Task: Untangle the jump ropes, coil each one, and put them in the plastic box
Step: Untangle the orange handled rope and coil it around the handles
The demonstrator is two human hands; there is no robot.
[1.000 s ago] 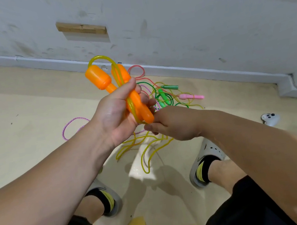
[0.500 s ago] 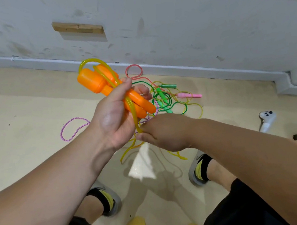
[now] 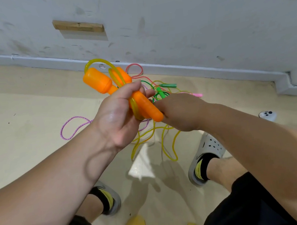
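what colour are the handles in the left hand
Orange handles, gripped by the left hand, with a yellow cord looped round them; head view shows it best.

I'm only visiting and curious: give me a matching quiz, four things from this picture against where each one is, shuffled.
Things: 1 orange handles; 2 green handles; 3 white controller; 4 wooden strip.
Places: A on the wall; B on the floor, far right; C gripped in the left hand; D lying on the floor by the wall.
Pairs: 1-C, 2-D, 3-B, 4-A.
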